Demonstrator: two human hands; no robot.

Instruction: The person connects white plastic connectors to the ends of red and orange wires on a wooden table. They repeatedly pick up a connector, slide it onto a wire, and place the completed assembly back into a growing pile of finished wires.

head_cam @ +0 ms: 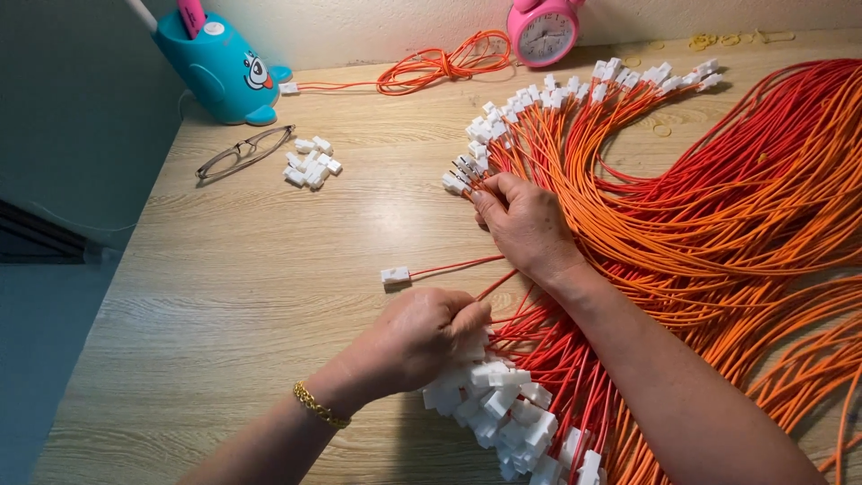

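A large bundle of orange and red wires [718, 207] with white plastic connectors on their ends lies across the right of the wooden table [233, 296]. My right hand [525, 224] rests on the wires near the far row of connectors [503, 126], fingertips pinching wires by a connector [458, 175]. My left hand [417, 337], a gold bracelet on its wrist, is closed around wires just above a near cluster of white connectors [503, 413]. One single wire with a connector [395, 275] sticks out to the left between my hands.
A small pile of loose white connectors [312, 163] and a pair of glasses [242, 153] lie at the back left. A blue pen holder [220, 67], a coiled orange wire [440, 63] and a pink alarm clock [541, 31] stand along the far edge.
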